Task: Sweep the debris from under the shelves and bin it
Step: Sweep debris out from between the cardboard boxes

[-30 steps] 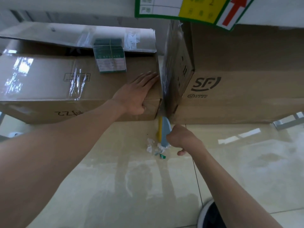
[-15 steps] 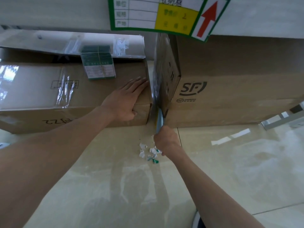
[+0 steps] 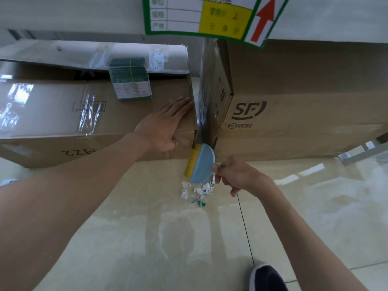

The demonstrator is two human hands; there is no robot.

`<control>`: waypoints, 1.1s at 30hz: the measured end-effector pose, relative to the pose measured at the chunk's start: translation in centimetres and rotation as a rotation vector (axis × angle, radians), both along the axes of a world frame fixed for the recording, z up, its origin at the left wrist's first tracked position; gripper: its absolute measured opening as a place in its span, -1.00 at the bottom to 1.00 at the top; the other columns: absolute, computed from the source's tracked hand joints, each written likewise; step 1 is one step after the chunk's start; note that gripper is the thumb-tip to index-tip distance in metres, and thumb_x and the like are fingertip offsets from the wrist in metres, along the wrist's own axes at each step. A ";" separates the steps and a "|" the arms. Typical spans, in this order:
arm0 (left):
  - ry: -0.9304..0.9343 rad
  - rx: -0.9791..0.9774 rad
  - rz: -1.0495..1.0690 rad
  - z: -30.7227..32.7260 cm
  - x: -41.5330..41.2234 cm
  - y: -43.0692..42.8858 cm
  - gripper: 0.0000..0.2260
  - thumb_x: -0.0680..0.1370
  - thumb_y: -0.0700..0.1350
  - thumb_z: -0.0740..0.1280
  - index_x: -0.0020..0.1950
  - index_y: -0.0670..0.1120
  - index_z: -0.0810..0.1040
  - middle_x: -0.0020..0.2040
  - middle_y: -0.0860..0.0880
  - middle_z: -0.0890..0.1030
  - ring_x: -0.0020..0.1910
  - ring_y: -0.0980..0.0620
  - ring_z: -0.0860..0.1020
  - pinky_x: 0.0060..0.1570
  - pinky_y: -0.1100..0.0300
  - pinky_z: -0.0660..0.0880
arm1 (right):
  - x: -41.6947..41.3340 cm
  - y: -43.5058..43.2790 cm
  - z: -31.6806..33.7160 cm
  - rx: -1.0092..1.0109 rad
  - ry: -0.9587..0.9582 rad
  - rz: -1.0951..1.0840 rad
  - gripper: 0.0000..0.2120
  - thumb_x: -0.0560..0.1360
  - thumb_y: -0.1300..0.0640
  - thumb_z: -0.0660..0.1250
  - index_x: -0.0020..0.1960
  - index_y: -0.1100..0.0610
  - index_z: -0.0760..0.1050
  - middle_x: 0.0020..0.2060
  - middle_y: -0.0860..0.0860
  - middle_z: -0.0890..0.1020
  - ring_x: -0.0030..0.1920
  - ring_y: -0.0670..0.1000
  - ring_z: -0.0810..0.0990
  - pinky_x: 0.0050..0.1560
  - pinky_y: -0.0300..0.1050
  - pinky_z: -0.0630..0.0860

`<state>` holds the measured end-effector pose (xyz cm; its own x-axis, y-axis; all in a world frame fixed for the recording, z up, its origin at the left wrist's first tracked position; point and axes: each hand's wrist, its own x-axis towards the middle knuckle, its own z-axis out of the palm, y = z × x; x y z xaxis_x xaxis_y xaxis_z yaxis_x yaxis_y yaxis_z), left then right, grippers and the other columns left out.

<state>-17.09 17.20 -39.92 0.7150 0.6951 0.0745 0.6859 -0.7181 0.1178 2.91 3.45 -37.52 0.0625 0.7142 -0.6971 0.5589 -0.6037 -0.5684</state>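
Note:
A small pile of torn white and green paper scraps (image 3: 197, 191) lies on the glossy floor in front of the narrow gap between two cardboard boxes. My right hand (image 3: 239, 177) grips a small hand brush (image 3: 202, 163) with a light blue back and yellow bristles, held upright just outside the gap, its lower edge touching the scraps. My left hand (image 3: 165, 124) rests flat, fingers together, on the top right corner of the left cardboard box (image 3: 63, 118). The gap's depth is dark and hidden.
The right box (image 3: 304, 114) bears an SF Express logo. A bundle of green cards (image 3: 130, 81) lies on the left box. A shelf label sign (image 3: 210, 15) with a red arrow hangs overhead. A metal shelf foot (image 3: 361, 154) sits at right. My dark shoe (image 3: 266, 278) is below.
The brush was pushed into the gap half a second ago and has now been drawn back out toward me, over the scraps. My left hand stayed on the box.

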 end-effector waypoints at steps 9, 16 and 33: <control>0.015 -0.006 0.001 -0.1 0.1 0.1 0.05 0.33 0.05 0.54 0.61 -0.07 -0.08 0.60 -0.03 -0.01 0.57 0.03 -0.05 0.46 0.23 -0.16 | -4.5 -1.9 -4.8 -0.265 0.170 0.348 -0.64 0.58 0.06 0.27 -0.34 0.19 0.46 -0.57 -0.01 0.32 -0.56 -0.04 0.23 -0.52 -0.28 0.29; 0.032 -0.016 0.019 -0.3 0.3 0.2 0.05 0.35 0.08 0.54 0.61 -0.05 -0.09 0.61 -0.01 -0.03 0.57 0.02 -0.05 0.45 0.19 -0.10 | -5.2 -1.9 -8.7 -0.090 -0.057 0.315 -0.81 0.47 0.10 0.28 -0.19 0.23 0.47 -0.40 0.04 0.47 -0.46 0.02 0.44 -0.49 -0.20 0.40; 0.034 -0.045 0.055 -0.3 0.3 0.3 0.07 0.34 0.07 0.56 0.61 0.02 -0.12 0.61 0.04 -0.05 0.57 0.01 -0.04 0.37 0.14 0.00 | 2.9 -1.6 -9.0 0.003 -0.301 -0.223 -0.81 0.37 0.11 0.27 -0.11 0.21 0.55 -0.15 0.09 0.68 -0.27 0.11 0.57 -0.31 -0.16 0.48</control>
